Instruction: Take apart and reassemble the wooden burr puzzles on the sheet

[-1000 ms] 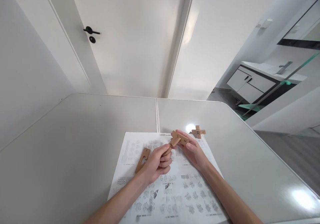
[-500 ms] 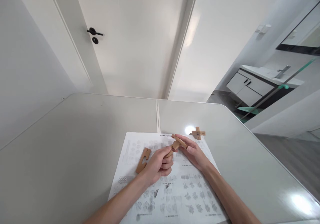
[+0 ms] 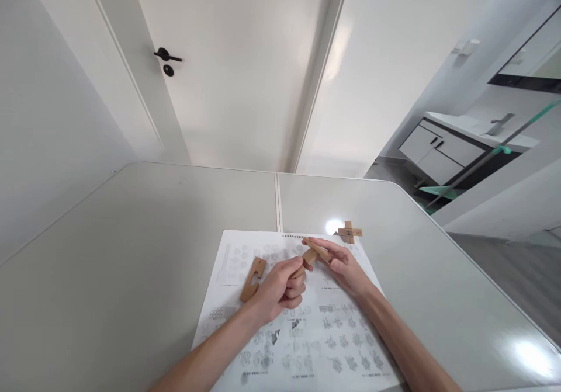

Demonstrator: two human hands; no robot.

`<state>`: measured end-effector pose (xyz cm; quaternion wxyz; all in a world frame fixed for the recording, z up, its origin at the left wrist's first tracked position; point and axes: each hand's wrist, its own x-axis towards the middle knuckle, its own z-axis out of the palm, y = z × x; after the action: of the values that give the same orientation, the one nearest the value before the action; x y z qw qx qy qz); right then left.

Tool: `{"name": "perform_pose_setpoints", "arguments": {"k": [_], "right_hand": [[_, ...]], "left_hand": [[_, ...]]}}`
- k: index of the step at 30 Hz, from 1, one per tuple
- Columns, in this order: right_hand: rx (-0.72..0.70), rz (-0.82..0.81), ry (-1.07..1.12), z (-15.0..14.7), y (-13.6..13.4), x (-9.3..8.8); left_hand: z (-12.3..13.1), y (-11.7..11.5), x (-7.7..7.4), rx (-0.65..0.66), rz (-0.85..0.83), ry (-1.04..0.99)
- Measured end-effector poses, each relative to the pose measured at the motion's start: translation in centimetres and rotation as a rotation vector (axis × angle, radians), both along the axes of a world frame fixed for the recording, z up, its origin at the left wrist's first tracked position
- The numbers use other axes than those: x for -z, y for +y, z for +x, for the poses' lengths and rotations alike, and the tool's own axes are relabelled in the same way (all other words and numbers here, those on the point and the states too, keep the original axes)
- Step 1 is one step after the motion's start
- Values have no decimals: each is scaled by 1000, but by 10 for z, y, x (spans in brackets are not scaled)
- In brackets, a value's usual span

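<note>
My left hand (image 3: 278, 290) is curled shut around one flat wooden puzzle piece (image 3: 303, 266), its end poking out past the thumb. My right hand (image 3: 343, 266) pinches a second wooden piece (image 3: 318, 248), which crosses the first where the two hands meet. Both hands hover just above a printed instruction sheet (image 3: 302, 345) on the grey table. A loose notched wooden piece (image 3: 253, 278) lies on the sheet left of my left hand. A small assembled wooden cross (image 3: 349, 232) stands beyond my right hand near the sheet's far corner.
The grey table (image 3: 131, 252) has a seam down its middle and a rounded far right corner. Behind it are a white door with a black handle (image 3: 167, 57) and white walls. A bathroom vanity (image 3: 442, 149) shows at the right.
The two held pieces have tilted flatter and come closer together between my hands. The camera view has shifted slightly. The loose piece and the cross have not moved.
</note>
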<state>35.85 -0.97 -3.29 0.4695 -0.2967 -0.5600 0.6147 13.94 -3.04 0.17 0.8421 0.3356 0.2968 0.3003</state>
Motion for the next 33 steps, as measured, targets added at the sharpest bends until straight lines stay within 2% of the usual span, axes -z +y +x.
{"name": "perform_pose_setpoints", "arguments": {"k": [5, 10, 15, 22, 29, 33], "right_hand": [[-41, 25, 0, 0, 0, -4], [11, 18, -51, -3, -2, -9], [-45, 4, -7, -3, -4, -11], [-40, -17, -43, -2, -5, -16], [-11, -18, -32, -7, -4, -12], [-45, -28, -24, -4, -3, -9]], "left_hand": [[0, 0, 0, -1, 13, 1], [1, 0, 0, -30, 15, -10], [1, -2, -4, -2, 46, 13], [1, -2, -3, 11, 58, -7], [2, -3, -2, -46, 64, -7], [2, -3, 0, -7, 69, -1]]}}
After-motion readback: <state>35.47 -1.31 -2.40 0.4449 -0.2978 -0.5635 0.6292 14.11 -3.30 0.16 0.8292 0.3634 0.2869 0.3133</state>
